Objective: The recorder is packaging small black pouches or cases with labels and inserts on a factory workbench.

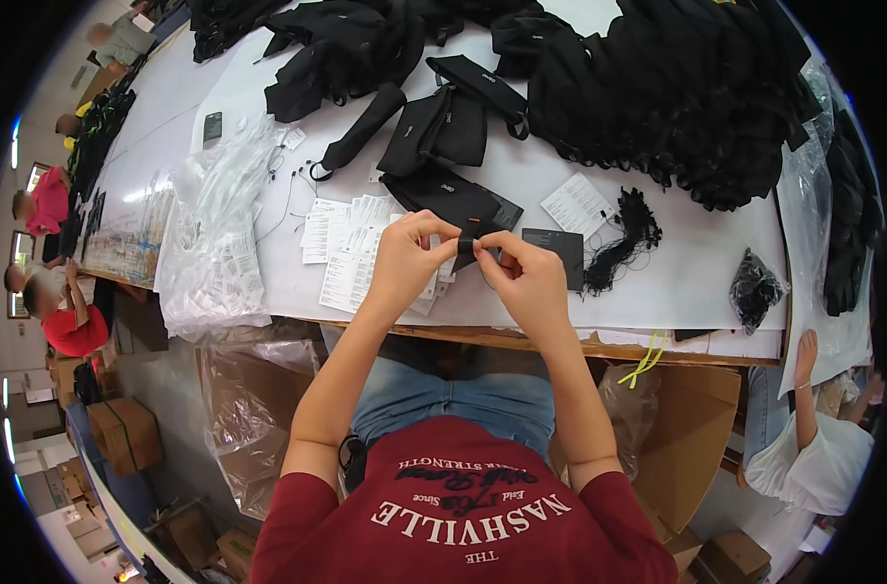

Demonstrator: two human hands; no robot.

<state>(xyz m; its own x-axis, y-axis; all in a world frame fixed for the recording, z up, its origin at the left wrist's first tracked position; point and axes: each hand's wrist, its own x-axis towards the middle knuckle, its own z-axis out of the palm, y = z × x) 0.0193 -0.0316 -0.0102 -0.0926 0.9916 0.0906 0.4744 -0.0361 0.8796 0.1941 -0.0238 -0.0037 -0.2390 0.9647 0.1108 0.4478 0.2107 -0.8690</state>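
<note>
My left hand [407, 261] and my right hand [528, 280] meet near the table's front edge. Both pinch a short black strap [466, 247], one hand at each side of it. The strap appears to belong to the black fabric pouch [438, 191] lying just beyond my fingers, which has a small orange mark near its end. Under and beside my left hand, printed white cards [351, 238] lie in an overlapping spread. A dark card [558, 255] rests beside my right hand, and a bundle of black strings [626, 238] lies farther right.
Black fabric pouches [677, 92] are heaped at the far side. Clear plastic with white labels [215, 234] covers the left front. A small bag of black pieces [755, 290] sits at the right. Cardboard boxes [691, 438] stand below the table edge. Co-workers [64, 311] are at left and right.
</note>
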